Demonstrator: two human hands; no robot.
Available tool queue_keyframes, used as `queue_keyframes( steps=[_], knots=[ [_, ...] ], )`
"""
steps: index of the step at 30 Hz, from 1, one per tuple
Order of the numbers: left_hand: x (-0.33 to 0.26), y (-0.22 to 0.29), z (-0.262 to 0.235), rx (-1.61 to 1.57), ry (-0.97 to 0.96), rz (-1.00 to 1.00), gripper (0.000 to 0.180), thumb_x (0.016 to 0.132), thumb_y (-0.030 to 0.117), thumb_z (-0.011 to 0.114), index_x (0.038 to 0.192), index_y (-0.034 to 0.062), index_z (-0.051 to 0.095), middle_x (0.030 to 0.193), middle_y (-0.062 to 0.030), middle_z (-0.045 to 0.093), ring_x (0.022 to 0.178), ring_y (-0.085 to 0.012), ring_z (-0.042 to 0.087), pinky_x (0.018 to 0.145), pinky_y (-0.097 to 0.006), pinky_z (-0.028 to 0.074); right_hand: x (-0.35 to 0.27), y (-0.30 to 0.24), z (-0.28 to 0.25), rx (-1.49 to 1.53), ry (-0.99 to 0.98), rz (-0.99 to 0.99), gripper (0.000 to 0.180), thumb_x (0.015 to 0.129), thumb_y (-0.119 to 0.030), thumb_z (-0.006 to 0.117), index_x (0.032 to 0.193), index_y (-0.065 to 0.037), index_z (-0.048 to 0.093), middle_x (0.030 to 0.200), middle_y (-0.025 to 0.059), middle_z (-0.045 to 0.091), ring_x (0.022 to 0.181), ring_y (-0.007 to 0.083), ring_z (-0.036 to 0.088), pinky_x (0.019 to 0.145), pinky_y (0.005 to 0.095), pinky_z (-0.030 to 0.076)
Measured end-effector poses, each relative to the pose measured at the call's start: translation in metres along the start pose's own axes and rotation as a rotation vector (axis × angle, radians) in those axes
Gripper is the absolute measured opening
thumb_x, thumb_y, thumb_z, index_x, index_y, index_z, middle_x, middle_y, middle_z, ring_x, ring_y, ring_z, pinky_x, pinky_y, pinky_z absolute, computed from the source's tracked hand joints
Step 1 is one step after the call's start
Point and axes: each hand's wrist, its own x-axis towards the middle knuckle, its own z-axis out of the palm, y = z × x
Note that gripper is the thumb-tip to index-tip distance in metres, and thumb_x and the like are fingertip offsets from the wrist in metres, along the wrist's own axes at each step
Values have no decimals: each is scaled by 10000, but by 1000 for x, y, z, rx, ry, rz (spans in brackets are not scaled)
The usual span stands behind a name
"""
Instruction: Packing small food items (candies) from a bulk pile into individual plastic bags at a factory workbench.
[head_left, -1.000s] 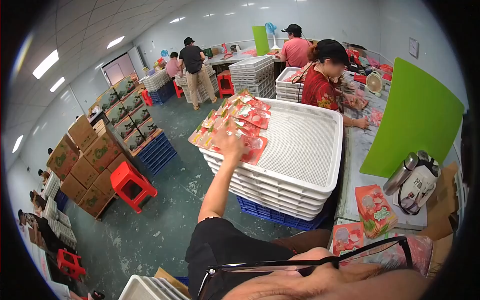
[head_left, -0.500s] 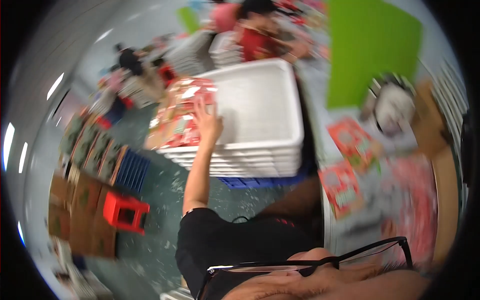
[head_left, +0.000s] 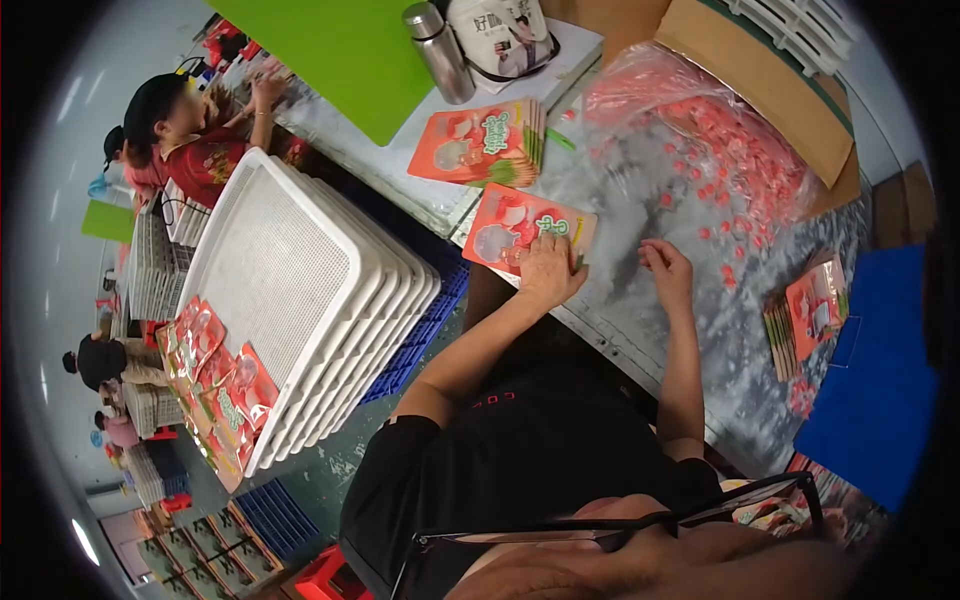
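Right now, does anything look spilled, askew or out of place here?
Yes. Small red pieces lie scattered loose over the table, spilling from the clear bag. The left hand rests on one pouch lying askew, apart from the neat stack.

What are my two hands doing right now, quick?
Left hand: open, palm down on the orange pouch, not gripping it.
Right hand: loosely curled, empty, resting on the grey table.
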Motion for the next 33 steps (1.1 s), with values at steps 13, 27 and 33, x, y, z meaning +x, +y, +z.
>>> queue_keyframes(
  steps=[13, 27, 33],
  knots=[
    [-1, -33, 36, -672, -86, -299, 184, 685, 217, 811, 771, 89, 710, 708, -100, 684, 652, -241, 673, 604, -393, 518, -15, -16, 83, -650, -284, -899, 290, 878, -27, 584, 1163, -22, 637, 1211, 132, 626, 1170, 307, 567, 1005, 437, 425],
    [16, -22, 28, -671, 231, -160, 213, 739, 214, 751, 698, 60, 610, 750, -136, 610, 752, -306, 620, 635, -441, 472, 2, -14, 83, -805, -425, -943, 244, 858, -168, 667, 1014, 13, 618, 1023, 162, 612, 1002, 371, 583, 901, 475, 461],
    [8, -9, -12, -520, 439, -2, 121, 657, 145, 708, 726, 63, 652, 881, -138, 593, 928, -348, 570, 736, -460, 458, -8, -51, 104, -319, -725, -764, 322, 863, -192, 682, 1084, 19, 583, 1018, 220, 620, 996, 396, 612, 843, 439, 495]
  ],
)
